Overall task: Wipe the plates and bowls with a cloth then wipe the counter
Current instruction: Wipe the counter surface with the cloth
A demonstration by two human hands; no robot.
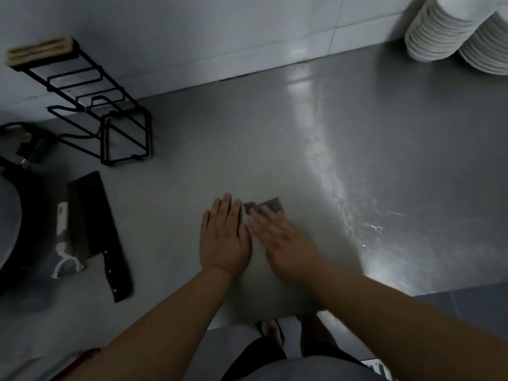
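Wiping the table: cloth pinned under the right hand, close to the middle of the near edge.

Presses the grey cloth [264,207] flat to the table [192,160] with the right hand [280,237], fingers straight and together, none curled round it. Shows only a strip of the cloth past the fingertips, on the side toward the wall, running left to right. Rests the left hand [224,239] flat just beside it on the left, fingers straight and hand open; touching the cloth's left end or not, too blurred to tell. Has the wet streak [343,204] to the right of the cloth, toward the right edge, so probably calls for a sweep that way by the right hand, the nearer one. Finds the plates and bowls [439,31] stacked well apart at the far right corner, and a cleaver [96,229] near the left edge.
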